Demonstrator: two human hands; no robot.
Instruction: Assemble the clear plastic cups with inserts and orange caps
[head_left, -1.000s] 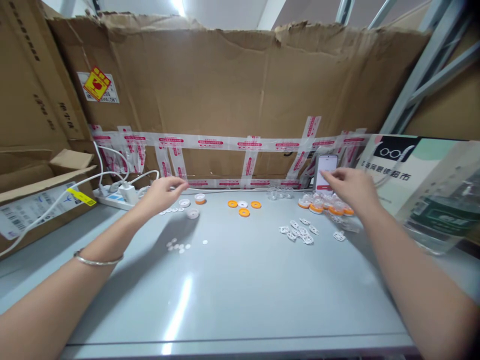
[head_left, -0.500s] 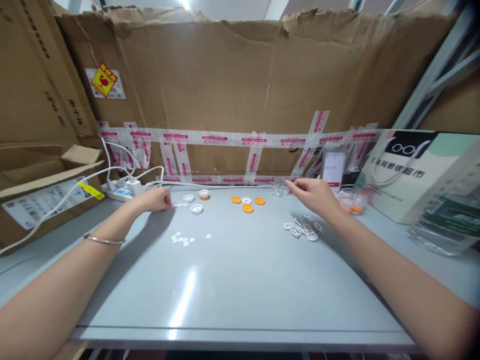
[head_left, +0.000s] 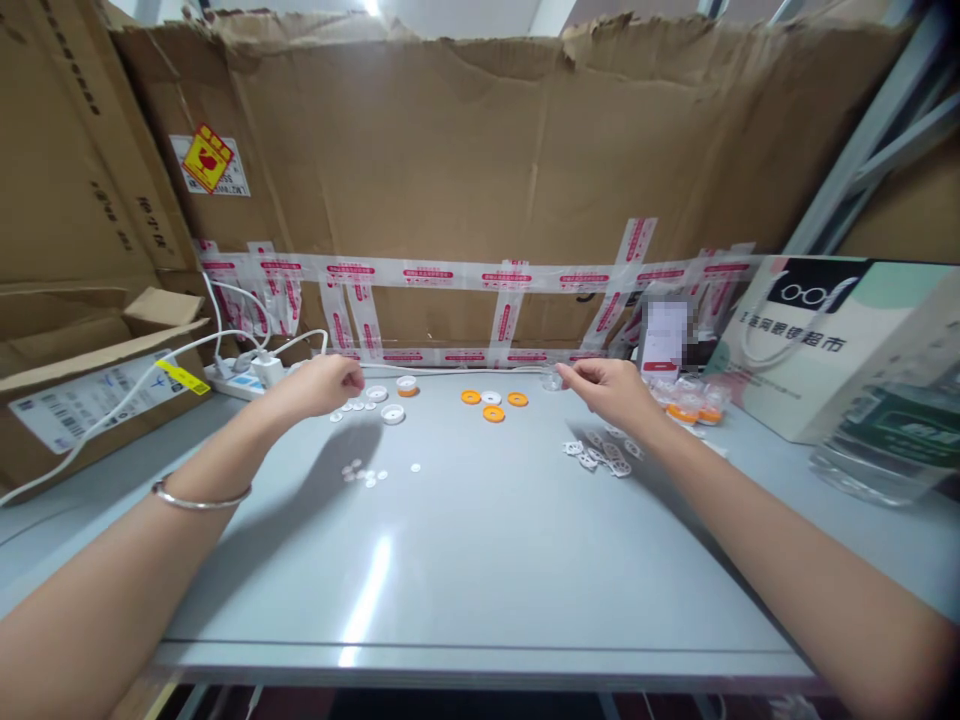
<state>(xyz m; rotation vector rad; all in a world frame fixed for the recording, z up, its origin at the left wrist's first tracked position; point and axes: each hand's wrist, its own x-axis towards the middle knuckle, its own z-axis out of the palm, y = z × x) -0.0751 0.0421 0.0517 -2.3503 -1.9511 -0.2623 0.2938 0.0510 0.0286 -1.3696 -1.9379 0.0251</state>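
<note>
My left hand (head_left: pixel 330 386) is raised over the back left of the table, its fingers closed in a pinch. Whatever it may hold is hidden. Below it lie several small flat white discs (head_left: pixel 346 408); close to its right are white rimmed wheels (head_left: pixel 392 414) and a white wheel stacked on an orange one (head_left: pixel 406 386). My right hand (head_left: pixel 609 388) has thumb and fingers pinched at a clear plastic piece (head_left: pixel 550 380) near the back edge. Between the hands sit several orange rings (head_left: pixel 493 413) and one white ring (head_left: pixel 490 398).
White openwork parts (head_left: pixel 598 455) lie in a pile before my right hand. Small white discs (head_left: pixel 367 474) are scattered nearer me. At the right stand a phone (head_left: pixel 664 335), clear-and-orange pieces (head_left: pixel 694 402), a printed box (head_left: pixel 817 345) and a water bottle (head_left: pixel 885 440). A power strip (head_left: pixel 244 378) is left.
My left hand has lifted off the table and shifted right, uncovering more small discs. My right hand has slid slightly left along the clear pieces. The phone's screen display is different.
</note>
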